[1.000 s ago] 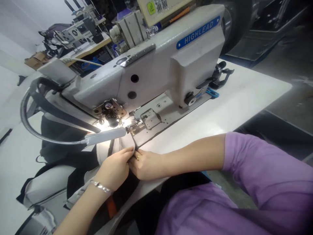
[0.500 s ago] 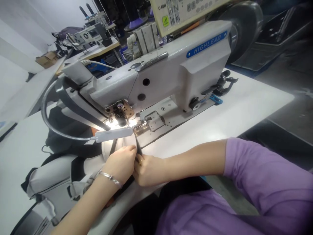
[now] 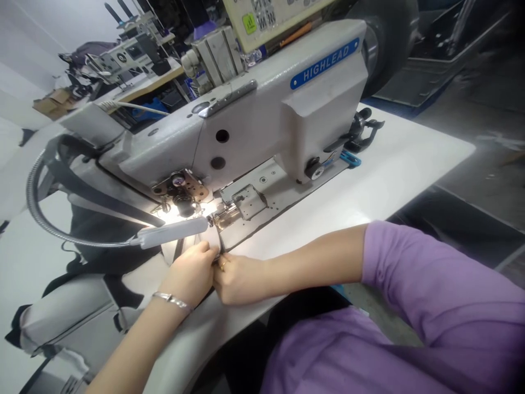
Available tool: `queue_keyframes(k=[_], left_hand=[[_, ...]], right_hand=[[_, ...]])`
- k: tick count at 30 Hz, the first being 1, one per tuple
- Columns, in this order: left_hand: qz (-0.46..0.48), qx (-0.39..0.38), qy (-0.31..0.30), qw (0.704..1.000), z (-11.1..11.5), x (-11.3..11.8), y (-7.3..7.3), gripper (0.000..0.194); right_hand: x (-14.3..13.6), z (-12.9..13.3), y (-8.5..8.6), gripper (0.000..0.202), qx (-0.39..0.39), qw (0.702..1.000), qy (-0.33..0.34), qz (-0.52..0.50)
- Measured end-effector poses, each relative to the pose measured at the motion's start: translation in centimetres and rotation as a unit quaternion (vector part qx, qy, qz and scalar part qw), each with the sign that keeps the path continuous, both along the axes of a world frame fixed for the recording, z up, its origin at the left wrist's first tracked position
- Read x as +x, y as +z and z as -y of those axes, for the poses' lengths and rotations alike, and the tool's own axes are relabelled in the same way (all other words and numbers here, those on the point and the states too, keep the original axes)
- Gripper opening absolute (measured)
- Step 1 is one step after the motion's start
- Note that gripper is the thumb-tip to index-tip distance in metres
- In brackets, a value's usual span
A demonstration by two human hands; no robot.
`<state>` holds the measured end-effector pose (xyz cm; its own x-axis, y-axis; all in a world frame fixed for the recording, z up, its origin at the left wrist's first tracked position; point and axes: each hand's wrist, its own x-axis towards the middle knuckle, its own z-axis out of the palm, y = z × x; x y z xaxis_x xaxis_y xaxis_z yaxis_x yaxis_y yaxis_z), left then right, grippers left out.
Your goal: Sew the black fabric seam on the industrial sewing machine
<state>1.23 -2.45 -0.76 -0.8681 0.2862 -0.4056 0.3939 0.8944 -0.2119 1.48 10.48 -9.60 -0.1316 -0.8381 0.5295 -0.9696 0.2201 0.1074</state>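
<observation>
1. At the far left a grey gooseneck [image 3: 36, 219] curves from behind the machine and runs right to a white lamp [image 3: 172, 232], lit over the work
2. Below it a grey and black bag [image 3: 69, 312] lies slumped on the white surface [image 3: 389, 164], spilling toward the near edge
3. The left hand [image 3: 191, 273], with a silver bracelet [image 3: 172, 300] on the wrist, rests on the bag's pale panel just under the lamp; its fingers [image 3: 205, 253] are pressed together, pinching a dark strip [image 3: 218, 245] at the panel's edge
4. The strip runs up from between the two hands toward the presser foot [image 3: 213, 221], just in front of the needle area, which the lamp's glare partly washes out
5. The right hand [image 3: 235, 276] touches the left, thumb side up, a ring [image 3: 223, 267] on one finger; its fingers are curled tight and pinch the same strip from the other side
6. The right forearm lies across the surface, ending in a purple sleeve [image 3: 410, 273]
7. Behind the hands stands the grey sewing machine [image 3: 266, 120], marked HIGHLEAD on a blue plate [image 3: 324, 63], with a control panel [image 3: 262, 16] above it
8. At the machine's right end sits a black handwheel [image 3: 385, 38], with a black lever [image 3: 363, 128] below it near the surface
</observation>
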Motion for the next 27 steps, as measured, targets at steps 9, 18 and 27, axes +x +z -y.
queue_keyframes(k=[9,18,27], left_hand=[[-0.049,0.012,-0.015,0.999,-0.1,-0.6,-0.4,0.028],[-0.109,-0.004,-0.064,0.992,1.0,-1.5,-1.9,0.022],[-0.135,-0.050,-0.083,0.986,1.8,-2.7,-2.6,0.030]], right_hand=[[-0.3,-0.2,0.4,0.027,0.030,0.999,0.012,0.030],[-1.2,-0.1,0.3,0.030,0.047,0.995,-0.008,0.085],[-2.6,0.1,0.7,0.049,0.050,0.988,-0.001,0.143]])
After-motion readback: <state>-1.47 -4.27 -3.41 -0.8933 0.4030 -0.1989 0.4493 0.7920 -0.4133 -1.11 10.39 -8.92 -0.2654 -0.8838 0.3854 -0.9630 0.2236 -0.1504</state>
